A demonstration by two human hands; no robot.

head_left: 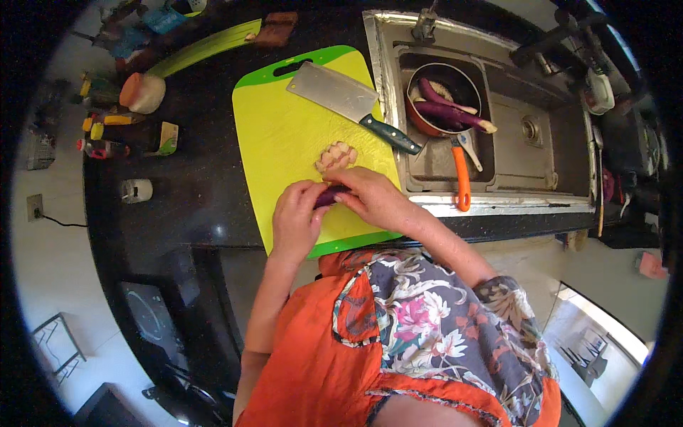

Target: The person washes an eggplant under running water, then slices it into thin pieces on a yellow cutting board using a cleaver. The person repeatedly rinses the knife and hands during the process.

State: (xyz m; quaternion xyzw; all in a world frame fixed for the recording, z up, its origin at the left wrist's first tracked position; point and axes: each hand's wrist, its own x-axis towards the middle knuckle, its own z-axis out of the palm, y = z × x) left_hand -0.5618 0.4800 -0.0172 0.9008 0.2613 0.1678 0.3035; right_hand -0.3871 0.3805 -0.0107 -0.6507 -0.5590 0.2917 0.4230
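Between my two hands, low over the cutting board, is a short stretch of dark purple eggplant. My left hand has its fingers closed on the left end. Closed round the right end is my right hand, which hides part of it. Just beyond the fingers, a small heap of pale pinkish garlic cloves lies on the yellow-green board. A cleaver rests across the board's far right, its dark handle reaching past the edge toward the sink.
Right of the board, a double sink holds an orange-handled pan with eggplants in it and a pale spoon beside it. Jars and bottles line the left. A small white cup stands nearer.
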